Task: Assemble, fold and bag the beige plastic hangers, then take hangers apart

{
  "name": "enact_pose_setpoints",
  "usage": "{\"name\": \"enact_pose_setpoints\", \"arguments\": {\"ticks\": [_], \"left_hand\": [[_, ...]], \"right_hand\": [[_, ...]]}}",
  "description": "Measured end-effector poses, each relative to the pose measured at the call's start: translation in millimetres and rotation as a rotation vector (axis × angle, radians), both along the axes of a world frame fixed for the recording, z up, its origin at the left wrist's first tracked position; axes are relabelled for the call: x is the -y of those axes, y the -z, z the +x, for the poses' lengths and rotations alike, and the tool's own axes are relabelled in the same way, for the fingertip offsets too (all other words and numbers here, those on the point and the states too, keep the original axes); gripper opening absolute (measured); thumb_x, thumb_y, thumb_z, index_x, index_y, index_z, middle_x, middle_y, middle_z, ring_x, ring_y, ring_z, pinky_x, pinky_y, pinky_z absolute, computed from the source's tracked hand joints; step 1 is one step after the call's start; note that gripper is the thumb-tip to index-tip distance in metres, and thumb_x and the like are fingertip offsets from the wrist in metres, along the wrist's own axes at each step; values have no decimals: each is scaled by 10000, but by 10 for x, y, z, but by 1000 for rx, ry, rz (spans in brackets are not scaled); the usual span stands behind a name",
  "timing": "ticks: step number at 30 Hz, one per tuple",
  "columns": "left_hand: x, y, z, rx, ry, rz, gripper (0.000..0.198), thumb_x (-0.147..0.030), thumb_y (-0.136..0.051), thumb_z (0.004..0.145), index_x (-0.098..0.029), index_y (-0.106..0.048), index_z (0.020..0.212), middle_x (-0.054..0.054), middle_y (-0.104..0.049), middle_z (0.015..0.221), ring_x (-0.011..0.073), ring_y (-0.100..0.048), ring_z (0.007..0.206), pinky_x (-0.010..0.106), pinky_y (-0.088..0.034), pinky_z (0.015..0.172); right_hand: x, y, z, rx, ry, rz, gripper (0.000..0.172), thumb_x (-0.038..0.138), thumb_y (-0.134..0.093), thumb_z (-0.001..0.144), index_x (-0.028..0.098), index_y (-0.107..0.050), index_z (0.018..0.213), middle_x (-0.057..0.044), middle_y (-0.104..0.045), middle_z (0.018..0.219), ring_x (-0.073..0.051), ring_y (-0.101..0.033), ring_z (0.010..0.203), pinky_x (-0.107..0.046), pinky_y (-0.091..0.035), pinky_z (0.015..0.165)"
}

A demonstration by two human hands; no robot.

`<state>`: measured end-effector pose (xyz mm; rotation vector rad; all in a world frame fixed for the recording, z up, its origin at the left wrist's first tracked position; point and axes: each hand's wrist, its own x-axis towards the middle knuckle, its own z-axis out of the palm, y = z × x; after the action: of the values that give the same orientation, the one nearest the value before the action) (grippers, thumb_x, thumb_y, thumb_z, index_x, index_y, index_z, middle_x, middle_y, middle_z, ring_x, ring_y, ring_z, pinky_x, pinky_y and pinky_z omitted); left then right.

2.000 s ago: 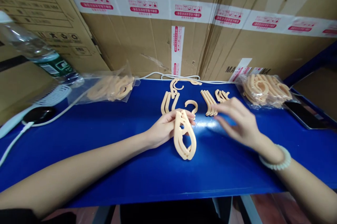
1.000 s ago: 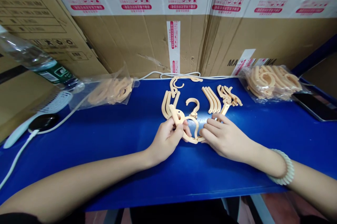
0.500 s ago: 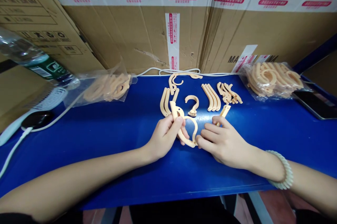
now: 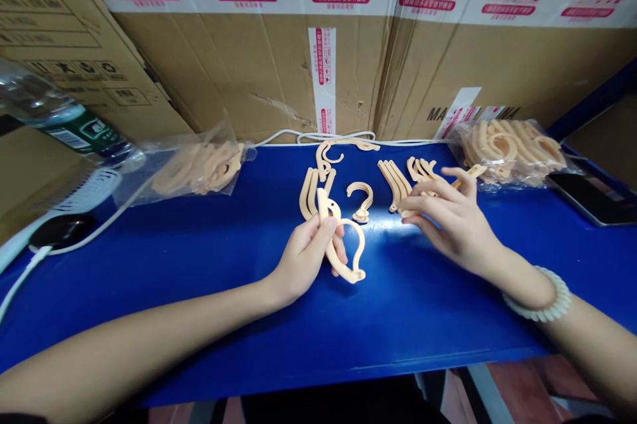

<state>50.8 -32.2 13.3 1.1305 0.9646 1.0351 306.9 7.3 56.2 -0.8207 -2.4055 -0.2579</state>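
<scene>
My left hand (image 4: 300, 261) is closed around joined cream plastic folding-hanger parts (image 4: 359, 248), a curved arm with a hook-shaped piece looping off its right side. To the right, my right hand (image 4: 458, 228) is raised over the table with a cream hanger arm (image 4: 474, 174) threaded through its fingers; the arm's middle is hidden. Between the hands and a little farther back lie stacked cream hooks (image 4: 367, 195). Just beyond my left hand is a group of curved hanger arms (image 4: 309, 192). More arms (image 4: 391, 178) and short wavy pieces (image 4: 421, 168) lie near my right fingers.
Clear bags of cream parts lie at the back left (image 4: 199, 165) and back right (image 4: 517, 148). A phone (image 4: 594, 198) is at the far right. On the left are a bottle (image 4: 74, 125), a black charging device (image 4: 62, 230) and a white cable. Cardboard boxes (image 4: 223, 72) wall off the back.
My right hand has moved right and away from me, apart from the parts in my left hand, carrying the hanger arm, now tilted flatter. My left hand keeps its grip.
</scene>
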Motion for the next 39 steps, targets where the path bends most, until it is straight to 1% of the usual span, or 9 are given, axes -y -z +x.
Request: {"name": "enact_pose_setpoints", "arguments": {"ticks": [3,6,9,12,19,26,32,36,39], "left_hand": [[0,-1,0,1,15,-1,386,-533,-539,960,-164,-536,847,-6,-639,553,116,-567,432,222,-456,484],[-6,7,6,19,17,-13,407,-561,-562,938,-165,-544,848,-1,-641,556,122,-567,430,229,-454,477],[-13,18,9,39,22,-20,420,-577,-576,924,-167,-543,838,-1,-640,554,123,-565,426,230,-453,470],[-13,29,4,46,31,-19,412,-568,-570,934,-165,-547,848,-4,-641,562,120,-569,436,227,-454,475],[-4,36,7,70,13,-25,395,-550,-529,956,-158,-544,913,4,-638,608,140,-582,496,251,-462,505],[-3,13,10,144,28,3,192,-216,-627,845,-167,-523,999,-20,-628,765,126,-578,637,277,-486,662],[-9,1,41,131,-8,35,168,-224,-620,882,-184,-519,1009,-17,-569,851,117,-565,675,273,-489,672],[-11,-2,29,34,-49,99,157,-276,-601,933,-179,-578,1054,1,-533,862,123,-524,693,261,-480,663],[-29,-1,-10,-142,-85,232,202,-311,-570,973,-191,-639,1121,37,-557,947,155,-550,793,263,-498,712]], "right_hand": [[-147,76,45,17,-15,-33,165,175,-537,992,263,-658,1062,-36,-752,1047,-268,-603,1204,-612,-185,1176],[-230,192,17,34,-87,-110,205,167,-510,996,240,-684,1076,-75,-726,1162,-275,-568,1270,-596,-342,1130],[-277,284,-29,37,-120,-153,226,161,-492,1001,194,-699,1083,-115,-715,1155,-275,-576,1266,-555,-439,1073],[-311,317,-52,65,-84,-141,245,154,-472,1010,175,-707,1077,-121,-718,1138,-285,-586,1248,-602,-386,1099],[-298,294,-59,134,17,-178,231,209,-512,1006,175,-716,1107,-128,-726,1151,-292,-586,1186,-595,-385,1070],[-224,289,-71,169,32,-159,260,202,-491,1008,163,-700,1157,-143,-714,1193,-300,-581,1189,-585,-399,1046],[-273,310,-40,136,23,-187,254,192,-471,1016,134,-681,1148,-155,-718,1158,-281,-625,1116,-556,-448,1012],[-224,303,-49,39,-14,-219,267,191,-512,994,132,-638,1222,-169,-690,1200,-290,-623,1125,-521,-508,964],[-101,251,-102,-102,-56,-237,385,163,-533,978,151,-540,1363,-168,-645,1278,-268,-607,1187,-468,-523,992]]}}
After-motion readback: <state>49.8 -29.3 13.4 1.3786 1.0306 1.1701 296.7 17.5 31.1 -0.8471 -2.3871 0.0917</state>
